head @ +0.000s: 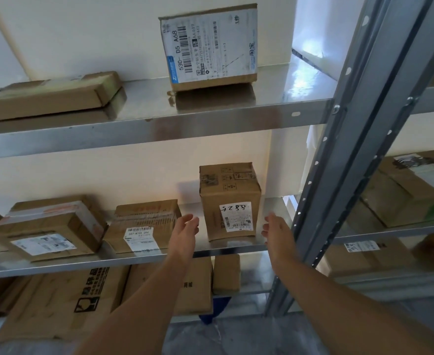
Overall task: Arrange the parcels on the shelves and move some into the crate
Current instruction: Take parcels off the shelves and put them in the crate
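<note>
An upright brown parcel [230,201] with a white label marked 5288 stands on the middle shelf [159,256]. My left hand [185,231] is open just left of it and my right hand [277,233] is open just right of it; neither touches the box. Left of it lie a flat parcel [141,225] with a barcode label and a taped parcel [49,229]. On the top shelf [149,129] a labelled parcel [209,46] leans against the wall, and a long flat parcel [49,94] lies at the left. No crate is in view.
A grey metal upright [339,162] of the rack stands right of my right hand. More parcels [410,188] sit on the neighbouring rack to the right. Large flattened-looking boxes [64,301] and a small box [226,274] fill the lower shelf. Something blue [214,310] shows below.
</note>
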Action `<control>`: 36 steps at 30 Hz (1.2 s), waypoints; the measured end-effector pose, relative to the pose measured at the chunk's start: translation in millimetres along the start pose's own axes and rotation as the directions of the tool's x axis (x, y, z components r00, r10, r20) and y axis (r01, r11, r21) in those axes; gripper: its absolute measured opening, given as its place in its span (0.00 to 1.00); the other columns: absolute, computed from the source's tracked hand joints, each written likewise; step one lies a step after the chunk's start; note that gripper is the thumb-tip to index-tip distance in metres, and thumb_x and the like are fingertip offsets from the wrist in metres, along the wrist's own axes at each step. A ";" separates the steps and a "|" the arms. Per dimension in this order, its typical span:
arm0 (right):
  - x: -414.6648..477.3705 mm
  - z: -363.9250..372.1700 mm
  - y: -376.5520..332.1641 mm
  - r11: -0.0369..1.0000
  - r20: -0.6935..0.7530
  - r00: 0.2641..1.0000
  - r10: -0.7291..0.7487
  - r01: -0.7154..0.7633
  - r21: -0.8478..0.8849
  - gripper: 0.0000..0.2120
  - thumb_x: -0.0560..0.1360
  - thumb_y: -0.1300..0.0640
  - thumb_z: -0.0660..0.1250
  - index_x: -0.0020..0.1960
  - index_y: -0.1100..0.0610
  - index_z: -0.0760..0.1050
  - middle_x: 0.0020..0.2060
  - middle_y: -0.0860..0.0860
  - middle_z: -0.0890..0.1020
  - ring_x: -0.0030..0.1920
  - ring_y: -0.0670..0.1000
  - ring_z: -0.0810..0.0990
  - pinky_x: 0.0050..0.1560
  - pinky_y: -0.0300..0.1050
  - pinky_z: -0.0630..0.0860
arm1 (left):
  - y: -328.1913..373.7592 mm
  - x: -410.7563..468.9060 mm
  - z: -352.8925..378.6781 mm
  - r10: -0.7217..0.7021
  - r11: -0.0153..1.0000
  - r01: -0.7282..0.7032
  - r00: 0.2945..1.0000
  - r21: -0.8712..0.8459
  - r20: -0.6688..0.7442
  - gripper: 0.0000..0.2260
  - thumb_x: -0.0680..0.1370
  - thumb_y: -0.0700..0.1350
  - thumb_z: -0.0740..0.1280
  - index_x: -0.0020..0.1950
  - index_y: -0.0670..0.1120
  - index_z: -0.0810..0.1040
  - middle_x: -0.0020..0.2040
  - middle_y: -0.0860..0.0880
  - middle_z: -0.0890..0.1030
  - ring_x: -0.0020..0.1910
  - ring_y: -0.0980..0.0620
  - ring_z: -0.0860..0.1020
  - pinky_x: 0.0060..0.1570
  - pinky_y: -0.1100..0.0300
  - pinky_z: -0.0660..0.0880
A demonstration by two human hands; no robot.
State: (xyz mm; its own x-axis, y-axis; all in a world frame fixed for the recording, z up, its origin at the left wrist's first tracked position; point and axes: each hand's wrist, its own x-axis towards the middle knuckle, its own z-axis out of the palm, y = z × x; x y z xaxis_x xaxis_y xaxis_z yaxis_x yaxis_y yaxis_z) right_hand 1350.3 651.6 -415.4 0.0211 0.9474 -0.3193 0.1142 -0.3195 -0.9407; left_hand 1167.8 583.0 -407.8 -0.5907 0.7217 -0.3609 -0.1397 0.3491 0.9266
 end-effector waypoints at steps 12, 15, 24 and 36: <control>-54.7 52.1 45.5 0.774 0.464 0.878 -0.115 0.372 -0.512 0.10 0.84 0.49 0.60 0.52 0.51 0.78 0.47 0.44 0.78 0.48 0.44 0.77 0.46 0.37 0.70 | -42.9 -35.2 -58.3 0.049 0.933 -0.056 0.998 0.356 0.030 0.07 0.81 0.51 0.63 0.58 0.58 0.76 0.53 0.54 0.81 0.50 0.56 0.79 0.43 0.61 0.75; -70.6 81.6 51.5 0.611 0.579 0.812 -0.075 0.496 -0.617 0.22 0.79 0.39 0.54 0.52 0.52 0.80 0.48 0.46 0.80 0.52 0.49 0.80 0.52 0.46 0.75 | -53.8 -41.5 -95.5 0.011 0.897 -0.020 1.000 0.442 0.024 0.07 0.81 0.53 0.63 0.57 0.58 0.77 0.50 0.54 0.82 0.48 0.55 0.81 0.46 0.56 0.80; -153.6 198.2 71.3 0.415 0.766 0.631 0.126 0.668 -0.618 0.27 0.84 0.43 0.59 0.79 0.53 0.64 0.79 0.53 0.60 0.79 0.55 0.59 0.78 0.51 0.57 | -94.2 -75.5 -251.5 -0.126 0.855 0.201 0.975 0.478 -0.185 0.13 0.80 0.50 0.63 0.63 0.50 0.78 0.55 0.52 0.80 0.58 0.47 0.79 0.59 0.53 0.76; -305.8 369.3 117.8 0.491 0.803 0.530 0.275 0.640 -0.591 0.26 0.83 0.42 0.59 0.76 0.55 0.69 0.73 0.57 0.69 0.73 0.57 0.69 0.73 0.50 0.67 | -149.2 -126.2 -458.6 -0.287 0.867 0.396 0.893 0.302 -0.346 0.17 0.80 0.52 0.65 0.68 0.51 0.76 0.59 0.50 0.79 0.57 0.49 0.77 0.56 0.59 0.71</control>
State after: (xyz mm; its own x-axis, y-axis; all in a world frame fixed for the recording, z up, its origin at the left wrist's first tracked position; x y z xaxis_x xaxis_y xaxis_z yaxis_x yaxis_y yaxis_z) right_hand 990.5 318.1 -471.0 -0.7546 0.4008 -0.5196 0.6562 0.4597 -0.5984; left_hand 898.7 165.7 -452.1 -0.7627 0.3374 -0.5519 -0.1150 0.7689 0.6289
